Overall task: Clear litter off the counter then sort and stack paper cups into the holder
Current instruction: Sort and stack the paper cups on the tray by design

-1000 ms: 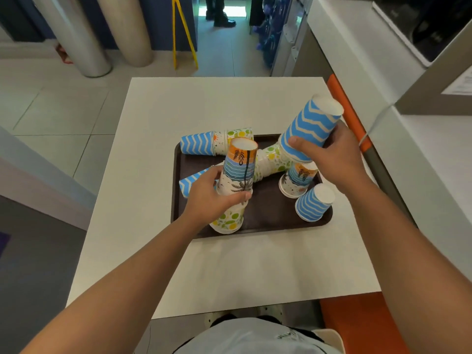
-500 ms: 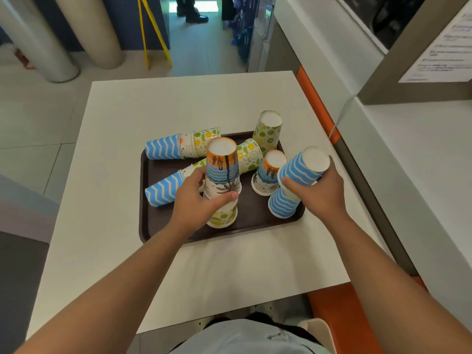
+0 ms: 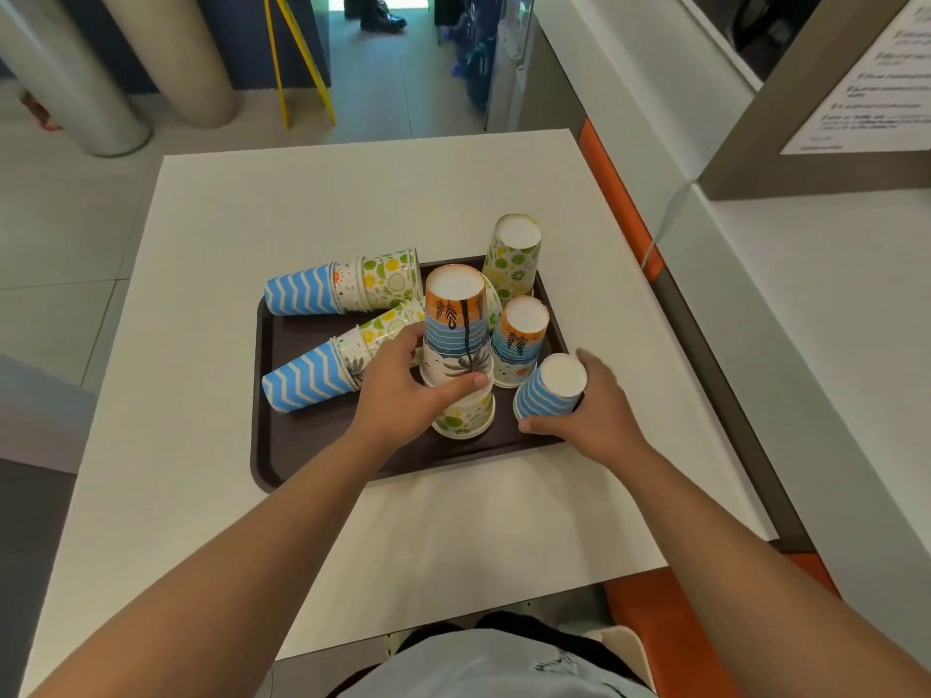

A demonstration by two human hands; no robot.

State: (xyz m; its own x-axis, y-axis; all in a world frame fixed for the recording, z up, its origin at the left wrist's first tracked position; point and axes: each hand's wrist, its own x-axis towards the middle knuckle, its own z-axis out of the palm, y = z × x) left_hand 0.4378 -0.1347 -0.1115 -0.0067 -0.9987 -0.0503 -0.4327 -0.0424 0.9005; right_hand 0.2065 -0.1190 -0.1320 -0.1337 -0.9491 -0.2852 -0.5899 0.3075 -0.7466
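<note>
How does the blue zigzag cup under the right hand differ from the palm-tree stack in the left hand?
The blue zigzag cup is one short cup; the palm-tree stack is several nested cups, taller. The right hand grips the first, the left hand the second. Both stand upside down on the brown tray.

A yellow folding frame [image 3: 297, 63] stands on the pale tiled floor [image 3: 65, 209] beyond the far edge of the scene, just beside two thick round columns [image 3: 121, 57]. In the doorway behind it, a person's dark shoes [image 3: 375, 15] are visible. Along the right side runs an orange bench [image 3: 612, 193], with a white ledge [image 3: 806, 304] above it and a printed notice [image 3: 871, 88] whose text is too small to read.
</note>
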